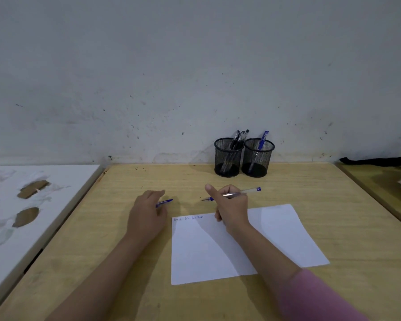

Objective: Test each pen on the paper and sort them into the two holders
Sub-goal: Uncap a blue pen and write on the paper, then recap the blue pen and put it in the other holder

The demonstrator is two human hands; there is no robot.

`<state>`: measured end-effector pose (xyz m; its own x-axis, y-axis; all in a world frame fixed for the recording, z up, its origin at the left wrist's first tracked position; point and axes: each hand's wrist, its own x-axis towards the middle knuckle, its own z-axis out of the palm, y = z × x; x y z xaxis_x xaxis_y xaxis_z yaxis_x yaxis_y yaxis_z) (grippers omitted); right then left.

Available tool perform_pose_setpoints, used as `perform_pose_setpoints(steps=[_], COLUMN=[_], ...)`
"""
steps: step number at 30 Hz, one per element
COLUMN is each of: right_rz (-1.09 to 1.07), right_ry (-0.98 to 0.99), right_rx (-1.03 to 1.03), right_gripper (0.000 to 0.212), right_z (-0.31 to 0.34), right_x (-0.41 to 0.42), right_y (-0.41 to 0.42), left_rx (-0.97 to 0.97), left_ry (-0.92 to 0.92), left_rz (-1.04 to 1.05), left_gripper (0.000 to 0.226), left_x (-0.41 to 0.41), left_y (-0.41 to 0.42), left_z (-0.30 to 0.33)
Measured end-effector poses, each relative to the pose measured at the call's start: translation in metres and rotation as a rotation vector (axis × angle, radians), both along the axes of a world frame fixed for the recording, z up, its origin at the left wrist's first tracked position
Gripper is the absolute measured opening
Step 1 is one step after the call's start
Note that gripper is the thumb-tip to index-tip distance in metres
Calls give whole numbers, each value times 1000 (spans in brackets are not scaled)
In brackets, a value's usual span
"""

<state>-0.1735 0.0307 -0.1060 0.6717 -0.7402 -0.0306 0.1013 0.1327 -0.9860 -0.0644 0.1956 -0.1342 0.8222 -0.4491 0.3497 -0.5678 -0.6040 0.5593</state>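
My right hand [229, 205] grips an uncapped blue pen [248, 191] just above the top edge of the white paper [241, 246], tip pointing left. My left hand [147, 212] holds the pen's blue cap [164, 202] over the wooden table, left of the paper. A short row of blue scribbles [188, 218] runs along the paper's top left. Two black mesh holders stand at the back by the wall. The left holder [228, 158] carries several black pens [240, 137]. The right holder [258, 159] has one blue pen [262, 141].
The wooden table [333, 205] ends at a grey wall. A white board with brown patches [28, 192] lies along the table's left side. A dark object [377, 160] rests on a second wooden surface at the far right.
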Motion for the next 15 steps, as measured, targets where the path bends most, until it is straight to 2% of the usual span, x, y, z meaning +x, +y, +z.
perform_pose_setpoints(steps=[4,7,11,15], right_rz=[106,208,269,317], right_ry=[-24,-45,-69,-105], right_rx=[-15,-57,-145,-184], right_gripper=[18,3,7,7], right_z=[10,15,24,32], right_x=[-8,-15,-22,-30], right_y=[0,-1,-1,0], left_rx=[8,-122,-334,-436], left_ry=[20,144,337,364], left_rz=[55,42,-97,-194], left_gripper=[21,17,14,17], left_x=[12,7,-16,-34], left_y=[-5,-11,-18,-17], left_z=[0,11,39,60])
